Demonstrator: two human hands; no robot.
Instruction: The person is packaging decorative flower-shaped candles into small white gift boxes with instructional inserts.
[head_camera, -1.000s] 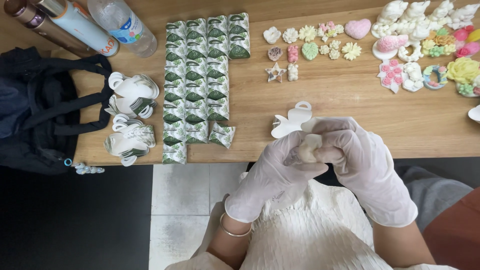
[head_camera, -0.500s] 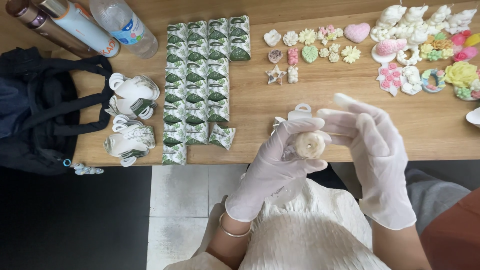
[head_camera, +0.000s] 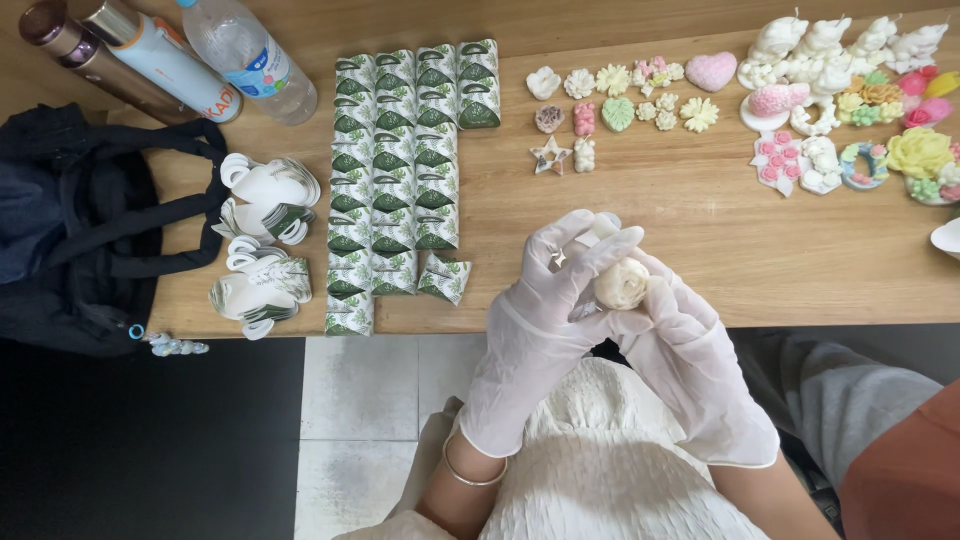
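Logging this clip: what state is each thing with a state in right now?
Left hand: gloved, closed on the cream flower piece.
Right hand: gloved, supporting the same piece.
Green-and-white boxes: folded shut, in rows.
Flat box blanks: unfolded, stacked.
Clear bottle: lying down.
Black bag: slumped on table edge.

I see the table (head_camera: 640, 215) filling the upper frame. Bottles (head_camera: 170, 60) lie at upper left, a bag (head_camera: 80, 220) below them at the left edge. Flat box blanks (head_camera: 262, 235) sit right of the bag, folded boxes (head_camera: 405, 170) in rows beside them. Moulded shapes (head_camera: 620, 105) spread toward upper right.
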